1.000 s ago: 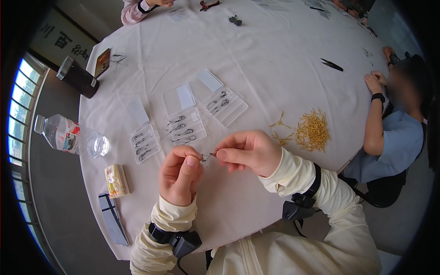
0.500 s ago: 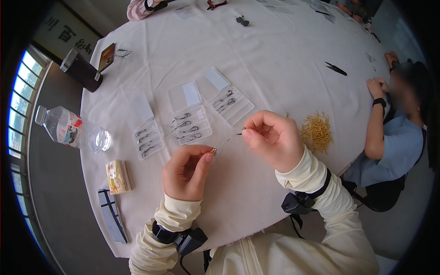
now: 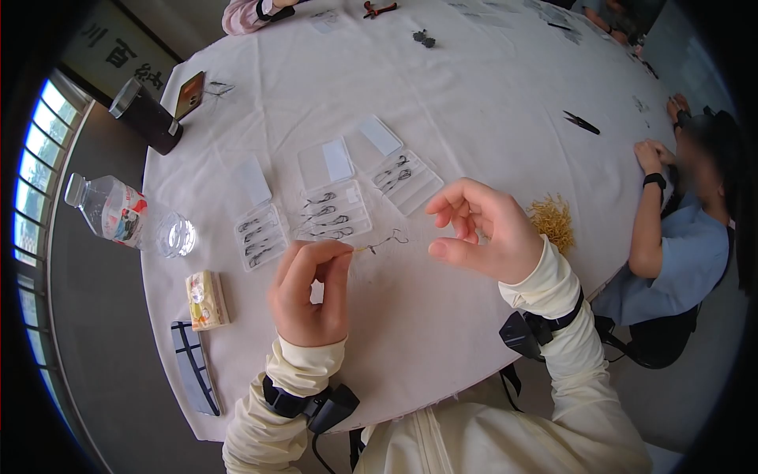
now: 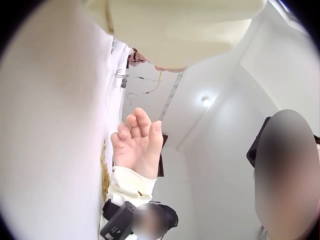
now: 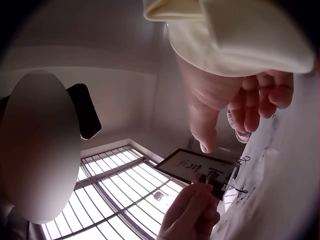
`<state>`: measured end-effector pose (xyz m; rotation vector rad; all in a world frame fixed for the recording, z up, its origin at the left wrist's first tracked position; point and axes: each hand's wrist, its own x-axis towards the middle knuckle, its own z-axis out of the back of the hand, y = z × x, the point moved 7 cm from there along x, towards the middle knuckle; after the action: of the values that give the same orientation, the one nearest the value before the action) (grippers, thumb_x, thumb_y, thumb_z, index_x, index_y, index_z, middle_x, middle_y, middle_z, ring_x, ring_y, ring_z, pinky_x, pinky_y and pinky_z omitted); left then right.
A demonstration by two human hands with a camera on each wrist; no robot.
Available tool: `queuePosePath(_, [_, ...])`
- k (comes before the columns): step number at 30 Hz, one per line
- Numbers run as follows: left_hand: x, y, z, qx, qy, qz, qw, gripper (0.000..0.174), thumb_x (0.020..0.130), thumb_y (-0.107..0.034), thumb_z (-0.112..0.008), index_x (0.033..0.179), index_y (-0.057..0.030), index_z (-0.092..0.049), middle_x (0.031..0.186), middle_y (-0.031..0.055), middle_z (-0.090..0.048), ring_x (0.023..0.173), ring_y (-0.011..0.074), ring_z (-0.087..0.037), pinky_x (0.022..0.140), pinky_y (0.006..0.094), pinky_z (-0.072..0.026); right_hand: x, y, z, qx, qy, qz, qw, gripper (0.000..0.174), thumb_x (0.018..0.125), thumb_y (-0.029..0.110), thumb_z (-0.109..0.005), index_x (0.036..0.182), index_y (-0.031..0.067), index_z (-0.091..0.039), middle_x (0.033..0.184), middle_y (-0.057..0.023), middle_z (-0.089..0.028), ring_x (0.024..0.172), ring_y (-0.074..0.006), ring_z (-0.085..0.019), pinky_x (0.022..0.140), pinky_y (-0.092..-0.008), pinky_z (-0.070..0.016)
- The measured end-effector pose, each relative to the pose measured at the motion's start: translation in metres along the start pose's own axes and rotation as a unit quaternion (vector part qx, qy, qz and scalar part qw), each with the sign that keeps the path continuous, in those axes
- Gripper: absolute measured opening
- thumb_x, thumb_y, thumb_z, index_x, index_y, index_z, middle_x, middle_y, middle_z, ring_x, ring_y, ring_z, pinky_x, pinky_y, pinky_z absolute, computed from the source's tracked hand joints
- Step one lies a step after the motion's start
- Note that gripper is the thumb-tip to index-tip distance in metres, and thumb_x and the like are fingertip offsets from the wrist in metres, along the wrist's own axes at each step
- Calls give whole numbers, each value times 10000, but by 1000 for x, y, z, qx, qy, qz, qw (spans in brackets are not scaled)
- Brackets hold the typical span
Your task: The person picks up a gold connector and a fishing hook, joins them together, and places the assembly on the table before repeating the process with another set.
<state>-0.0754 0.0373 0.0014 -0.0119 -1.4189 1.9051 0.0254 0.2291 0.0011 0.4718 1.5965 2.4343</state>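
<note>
My left hand pinches the gold-coloured end of a small fishing-hook rig between thumb and forefinger, above the white cloth. In the left wrist view, two short dark lines with hooks hang out from the gold piece. To the right, my right hand is held apart from the rig, thumb and fingers spread, nothing between them. Beyond my hands lie clear plastic boxes, left, middle and right, with lids back and dark hook rigs in rows inside.
Right of my right hand lies a pile of gold-coloured pieces. Black snips lie farther off. Along the left edge are a plastic bottle, a dark tumbler, a phone and a tissue pack. A person sits at right.
Both hands were together on the rig. The right hand drew away to the right, pulling a hook end, and has let it go. The left hand keeps its pinch.
</note>
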Motion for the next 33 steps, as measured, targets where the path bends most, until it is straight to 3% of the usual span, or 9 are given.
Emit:
queuePosePath(2, [1,-9,1,19,2,-28,999,48,897,33,-619,940,21,-636,783,23,-585,624,82,-528,569,212,-423,2,8,1,11,-20,74,997,155,859,113,-695,991,47,-646,832,-6,-626,668,-67,-507,635,-228,-447])
queuePosePath(6, [0,-24,-8,50,42,-70,995,99,831,82,-658,908,23,-673,805,62,-610,652,112,-575,592,220,-444,1,20,-23,17,43,115,992,178,899,84,-633,1068,64,-687,898,-29,-605,791,-134,-552,725,-266,-454])
queuePosePath(7, [0,-25,-9,39,48,-63,996,113,815,93,-667,903,24,-678,811,69,-614,662,117,-587,596,223,-449,1,17,-27,31,70,76,994,183,910,65,-611,1070,57,-699,926,-35,-606,847,-147,-566,756,-283,-456])
queuePosePath(10, [-1,-26,-11,22,53,-54,997,131,806,104,-670,908,23,-677,806,67,-608,658,115,-582,597,228,-450,0,9,-35,40,121,100,987,199,890,19,-609,1066,49,-698,973,-21,-596,874,-119,-542,753,-255,-423])
queuePosePath(14, [-2,-26,-13,13,57,-59,997,136,803,110,-667,908,24,-677,810,67,-605,653,111,-576,599,224,-446,-2,12,-33,32,147,77,986,148,876,44,-642,1007,65,-706,957,-7,-599,881,-116,-548,747,-260,-416])
queuePosePath(17, [-2,-25,-12,13,52,-61,997,147,806,71,-703,918,-25,-692,791,50,-600,613,115,-549,560,247,-449,0,8,-33,49,146,62,986,99,843,61,-690,940,80,-699,921,11,-599,860,-109,-536,738,-259,-400])
queuePosePath(19, [-2,-26,-12,15,69,-54,996,116,809,103,-662,896,28,-667,821,67,-594,657,111,-568,607,222,-442,2,9,-30,50,121,77,988,86,812,121,-741,875,90,-692,848,17,-608,830,-113,-557,701,-261,-422])
queuePosePath(26, [-2,-25,-10,17,69,-47,996,75,830,83,-649,884,33,-637,820,72,-590,677,119,-559,620,225,-445,2,12,-23,46,102,81,990,83,795,56,-739,845,93,-682,852,21,-570,815,-114,-507,723,-265,-391])
queuePosePath(33, [-7,-15,-10,-9,60,31,998,43,898,0,-617,873,32,-602,815,61,-575,693,99,-537,637,217,-447,0,10,-28,-1,120,75,990,70,794,64,-736,839,84,-687,870,7,-560,806,-122,-524,701,-258,-405])
